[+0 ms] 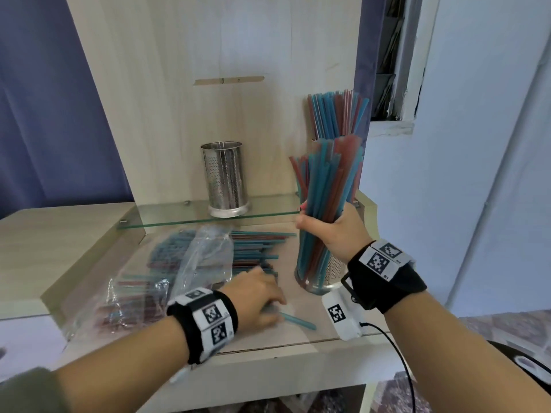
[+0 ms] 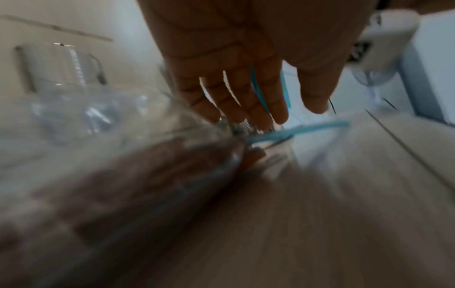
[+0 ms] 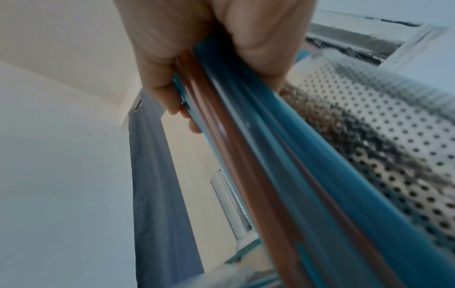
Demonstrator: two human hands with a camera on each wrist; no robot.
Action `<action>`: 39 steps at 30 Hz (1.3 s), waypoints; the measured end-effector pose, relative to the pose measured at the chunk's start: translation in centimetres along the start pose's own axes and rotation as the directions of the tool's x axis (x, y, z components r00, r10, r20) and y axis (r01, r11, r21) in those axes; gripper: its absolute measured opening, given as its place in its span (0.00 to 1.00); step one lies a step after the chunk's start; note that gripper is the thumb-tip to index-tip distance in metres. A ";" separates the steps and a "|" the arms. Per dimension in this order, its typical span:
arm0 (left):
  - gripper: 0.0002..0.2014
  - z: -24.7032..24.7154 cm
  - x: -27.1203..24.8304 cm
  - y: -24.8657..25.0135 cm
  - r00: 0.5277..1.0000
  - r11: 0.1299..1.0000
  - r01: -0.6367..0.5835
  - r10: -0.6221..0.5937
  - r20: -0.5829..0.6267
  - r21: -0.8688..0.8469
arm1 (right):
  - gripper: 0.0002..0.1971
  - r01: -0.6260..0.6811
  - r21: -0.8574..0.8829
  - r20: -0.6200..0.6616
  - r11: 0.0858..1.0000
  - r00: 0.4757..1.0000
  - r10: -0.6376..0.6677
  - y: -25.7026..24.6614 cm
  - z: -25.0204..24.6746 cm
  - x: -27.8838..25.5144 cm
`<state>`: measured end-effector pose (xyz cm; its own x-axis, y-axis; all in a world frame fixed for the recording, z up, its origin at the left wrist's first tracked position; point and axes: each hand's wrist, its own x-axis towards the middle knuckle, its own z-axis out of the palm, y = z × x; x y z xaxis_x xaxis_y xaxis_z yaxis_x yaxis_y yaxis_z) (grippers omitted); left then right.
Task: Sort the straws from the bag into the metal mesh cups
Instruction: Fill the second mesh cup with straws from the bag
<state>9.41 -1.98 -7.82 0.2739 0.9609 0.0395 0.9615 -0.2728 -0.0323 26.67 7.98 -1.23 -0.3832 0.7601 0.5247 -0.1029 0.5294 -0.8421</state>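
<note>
Left of the near mesh cup (image 1: 325, 272) on my bench (image 1: 298, 332), the straw bag (image 1: 167, 278) lies flat. My left hand (image 1: 256, 296), its grip released, fingers straight, rests beside a loose blue straw (image 1: 298, 320). My right hand's (image 1: 331, 231) grip clenches the straw bundle (image 1: 325, 186) standing in that cup.

Three metal mesh cups (image 1: 225, 180): two hold straws, one holds none. One plastic bag (image 1: 190, 263). Straws too numerous to count.

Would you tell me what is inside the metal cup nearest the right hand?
The near cup holds a bundle of blue and red straws, which the right hand grips above the rim. Their lower ends show faintly through the perforated wall; the cup's bottom is hidden.
</note>
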 end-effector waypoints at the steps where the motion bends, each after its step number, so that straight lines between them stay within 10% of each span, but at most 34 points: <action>1: 0.18 0.6 0.2 0.3 0.998 0.998 -0.006 0.003 0.062 0.055 | 0.07 0.008 -0.006 -0.001 1.000 1.000 -0.008 -0.2 -0.4 0.0; 5: 0.16 0.7 1.1 1.2 0.995 0.981 0.003 -0.022 0.097 0.196 | 0.10 0.037 -0.008 0.008 0.999 0.999 -0.037 -0.8 -1.7 -0.6; 9: 0.14 -2.4 1.4 2.0 0.984 0.996 0.013 -0.027 -0.175 -0.083 | 0.08 0.037 0.001 -0.031 0.999 0.999 -0.037 -0.9 -3.3 -1.0; 13: 0.07 -8.1 1.2 3.0 0.739 0.859 -0.182 -0.201 -0.643 -0.478 | 0.09 0.018 -0.053 0.012 0.998 1.000 -0.018 -0.7 -4.6 -1.4; 15: 0.04 -10.5 1.3 3.9 0.678 0.693 -0.287 -0.340 -0.651 -0.661 | 0.11 0.005 -0.076 0.076 0.997 0.997 0.001 -0.5 -4.2 -1.8; 26: 0.07 -11.1 2.3 4.2 0.775 0.422 -0.337 -0.383 -0.502 -0.842 | 0.07 0.001 0.029 0.115 1.000 0.993 -0.004 -0.7 -1.9 -2.7; 33: 0.35 -7.5 5.5 -0.4 0.857 0.745 0.081 -0.392 -0.336 -0.662 | 0.06 0.010 0.159 -0.127 0.987 0.992 0.010 -4.0 -6.5 -0.5; 39: 0.48 -6.5 8.8 -0.2 0.931 0.834 0.106 -0.274 -0.240 -0.542 | 0.04 0.092 0.330 -0.113 0.939 0.992 -0.057 -6.9 -8.0 3.0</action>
<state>11.79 6.22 -1.01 -0.0033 0.9584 0.2854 0.8418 -0.1514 0.5181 33.60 9.62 7.14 -0.2707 0.7662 0.5828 -0.4351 0.4426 -0.7841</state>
